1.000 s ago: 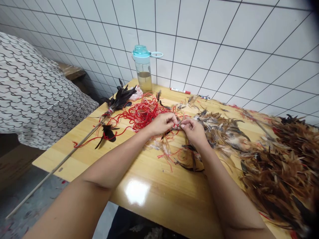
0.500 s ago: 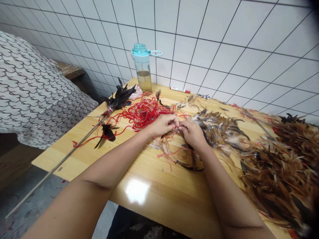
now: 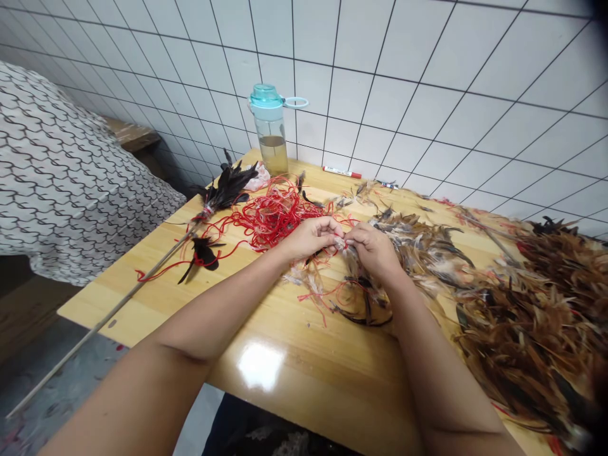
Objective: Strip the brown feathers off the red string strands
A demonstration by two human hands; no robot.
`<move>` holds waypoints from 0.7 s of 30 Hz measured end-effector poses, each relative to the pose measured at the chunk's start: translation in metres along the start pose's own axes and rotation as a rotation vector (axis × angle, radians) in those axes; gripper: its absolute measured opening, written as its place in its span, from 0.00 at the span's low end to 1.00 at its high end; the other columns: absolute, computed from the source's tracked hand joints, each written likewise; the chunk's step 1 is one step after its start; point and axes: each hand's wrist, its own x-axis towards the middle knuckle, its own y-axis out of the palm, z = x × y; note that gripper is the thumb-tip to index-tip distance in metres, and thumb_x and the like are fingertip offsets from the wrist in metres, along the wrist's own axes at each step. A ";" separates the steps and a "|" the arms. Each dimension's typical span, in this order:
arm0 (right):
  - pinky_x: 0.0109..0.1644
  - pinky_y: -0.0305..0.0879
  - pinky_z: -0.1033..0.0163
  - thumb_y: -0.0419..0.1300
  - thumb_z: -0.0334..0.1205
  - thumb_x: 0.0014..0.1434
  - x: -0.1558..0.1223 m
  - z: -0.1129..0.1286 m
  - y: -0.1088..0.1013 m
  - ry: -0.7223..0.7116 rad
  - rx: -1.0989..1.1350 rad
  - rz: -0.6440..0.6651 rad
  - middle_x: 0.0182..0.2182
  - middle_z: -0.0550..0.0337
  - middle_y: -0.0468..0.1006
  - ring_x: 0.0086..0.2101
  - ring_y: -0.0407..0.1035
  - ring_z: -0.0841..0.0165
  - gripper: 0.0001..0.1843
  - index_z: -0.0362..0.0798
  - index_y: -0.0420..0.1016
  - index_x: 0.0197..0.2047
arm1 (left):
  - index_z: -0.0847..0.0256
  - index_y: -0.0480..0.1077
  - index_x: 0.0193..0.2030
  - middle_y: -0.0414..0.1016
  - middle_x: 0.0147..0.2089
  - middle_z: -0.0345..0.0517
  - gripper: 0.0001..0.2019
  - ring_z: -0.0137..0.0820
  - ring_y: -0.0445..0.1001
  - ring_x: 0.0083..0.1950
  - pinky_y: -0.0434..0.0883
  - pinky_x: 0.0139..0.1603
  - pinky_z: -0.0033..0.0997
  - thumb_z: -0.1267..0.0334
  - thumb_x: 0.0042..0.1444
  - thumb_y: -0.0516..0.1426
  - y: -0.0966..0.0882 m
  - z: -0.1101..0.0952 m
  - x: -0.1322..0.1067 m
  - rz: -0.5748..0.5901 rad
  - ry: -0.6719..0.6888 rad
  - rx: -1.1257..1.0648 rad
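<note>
My left hand (image 3: 310, 237) and my right hand (image 3: 375, 248) meet fingertip to fingertip over the middle of the wooden table (image 3: 266, 373). Both are pinched shut on a small bunch of pale brown feathers (image 3: 340, 243) with red string (image 3: 273, 212) around it. The tangle of red string lies just behind my left hand. Brown feathers tied with red string (image 3: 351, 297) lie under and in front of my right hand.
A big heap of brown feathers (image 3: 527, 316) covers the table's right side. A long stick with black feathers at its tip (image 3: 142, 278) reaches off the left edge. A bottle with a teal lid (image 3: 270, 130) and a red marker (image 3: 342, 171) stand by the tiled wall. Patterned cloth (image 3: 61, 177) is on the left.
My fingertips have closed together on the small feather bunch and shifted slightly; the hands stay in the same place over the table.
</note>
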 end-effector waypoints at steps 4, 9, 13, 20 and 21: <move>0.40 0.61 0.61 0.53 0.29 0.56 0.001 -0.004 0.000 -0.023 0.110 -0.060 0.32 0.56 0.75 0.34 0.68 0.65 0.14 0.51 0.79 0.32 | 0.66 0.68 0.34 0.74 0.28 0.41 0.12 0.22 0.72 0.26 0.69 0.29 0.23 0.61 0.48 0.64 0.006 0.002 0.000 -0.060 -0.011 -0.107; 0.41 0.62 0.60 0.54 0.30 0.56 0.001 -0.006 -0.002 -0.051 0.146 -0.117 0.31 0.57 0.75 0.34 0.68 0.65 0.12 0.51 0.78 0.30 | 0.66 0.68 0.33 0.75 0.28 0.42 0.15 0.23 0.73 0.28 0.69 0.29 0.22 0.59 0.47 0.66 0.010 0.003 0.001 -0.079 -0.025 -0.228; 0.40 0.62 0.61 0.53 0.27 0.55 0.001 -0.007 -0.005 -0.091 0.130 -0.132 0.31 0.57 0.75 0.33 0.68 0.66 0.14 0.49 0.78 0.30 | 0.66 0.67 0.33 0.76 0.29 0.43 0.16 0.24 0.75 0.30 0.70 0.32 0.22 0.60 0.45 0.67 0.010 0.001 0.001 -0.082 -0.026 -0.321; 0.39 0.62 0.65 0.52 0.27 0.56 0.001 -0.007 0.000 -0.120 0.037 -0.100 0.31 0.58 0.75 0.33 0.69 0.68 0.15 0.49 0.80 0.34 | 0.66 0.66 0.33 0.74 0.27 0.41 0.17 0.22 0.71 0.25 0.66 0.27 0.20 0.59 0.45 0.67 0.014 -0.004 -0.002 -0.050 -0.073 -0.326; 0.39 0.62 0.65 0.52 0.27 0.56 0.000 -0.007 0.001 -0.107 0.019 -0.097 0.31 0.57 0.75 0.33 0.69 0.68 0.16 0.49 0.80 0.35 | 0.66 0.66 0.33 0.74 0.27 0.41 0.18 0.22 0.71 0.25 0.66 0.27 0.20 0.58 0.44 0.68 0.014 -0.004 -0.002 -0.050 -0.092 -0.328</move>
